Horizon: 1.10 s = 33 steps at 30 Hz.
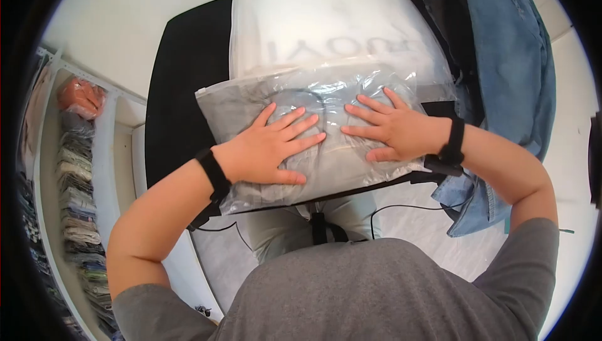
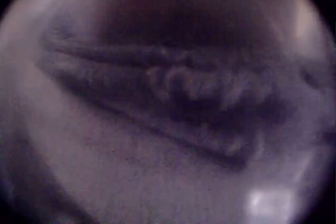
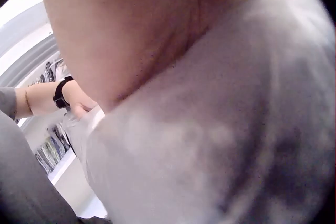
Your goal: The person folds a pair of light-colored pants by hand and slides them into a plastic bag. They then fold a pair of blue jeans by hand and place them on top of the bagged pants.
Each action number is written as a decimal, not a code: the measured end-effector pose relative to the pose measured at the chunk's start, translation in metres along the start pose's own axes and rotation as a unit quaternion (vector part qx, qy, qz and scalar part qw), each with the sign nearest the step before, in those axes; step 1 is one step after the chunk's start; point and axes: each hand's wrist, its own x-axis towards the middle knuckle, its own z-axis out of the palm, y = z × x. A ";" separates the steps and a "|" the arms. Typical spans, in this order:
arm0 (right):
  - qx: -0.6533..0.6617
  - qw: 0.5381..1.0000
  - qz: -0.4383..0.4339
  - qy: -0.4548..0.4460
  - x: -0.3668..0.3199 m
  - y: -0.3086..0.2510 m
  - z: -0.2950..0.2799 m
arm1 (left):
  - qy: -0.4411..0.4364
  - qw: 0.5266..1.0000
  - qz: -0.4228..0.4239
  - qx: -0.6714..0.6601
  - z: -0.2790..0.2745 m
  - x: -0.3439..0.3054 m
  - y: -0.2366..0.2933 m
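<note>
1. Head view: closest to the camera is the grey T-shirt [image 1: 376,291] at the bottom of the frame. The clear plastic bag [image 1: 351,159] with pale, soft-looking stuff inside is in the middle, at the near edge of the black table [image 1: 182,102]. Left hand [image 1: 257,149] and right hand [image 1: 401,133] both lie palm down on it, fingers spread. The stack of printed bags [image 1: 313,15] is up top, jeans [image 1: 508,58] upper right. Long axis goes left to right, tipping up a bit toward the right. Can't tell which edge is the opening, so no idea which way it faces tbh.

2. Left wrist view: nearest is a dim, blurry, creased surface, probably the bag. Can't make out the hand or its fingers here.

3. Right wrist view: big patch of skin by the right wrist [image 3: 147,29] fills the upper middle, with the cloudy plastic below and right. Can't see the right fingers; the other hand is small at left, fingers mostly hidden.

IMO it's light, floppy and kinda slippery, not fragile, though thin plastic could tear. I'd grab both short ends, pinching plastic and contents together.
</note>
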 end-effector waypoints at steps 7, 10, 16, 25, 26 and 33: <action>-0.012 0.996 0.008 -0.088 0.026 -0.026 -0.037 | -0.033 0.998 0.005 0.054 -0.034 -0.016 0.001; 0.016 0.997 -0.005 -0.069 0.037 -0.037 -0.029 | -0.016 0.995 0.001 0.099 -0.028 -0.029 -0.004; 0.018 0.998 -0.021 -0.056 0.051 -0.031 -0.013 | 0.030 0.999 -0.023 0.036 0.001 -0.034 -0.021; 0.054 0.996 -0.004 -0.067 0.054 -0.028 -0.012 | -0.006 0.997 -0.057 -0.053 -0.007 -0.031 -0.023; 0.044 0.997 -0.011 -0.060 0.055 -0.029 -0.014 | 0.000 0.998 -0.048 -0.050 -0.007 -0.030 -0.023; 0.062 0.997 -0.014 -0.043 -0.001 -0.023 -0.020 | -0.038 0.998 -0.043 0.006 -0.019 -0.030 -0.016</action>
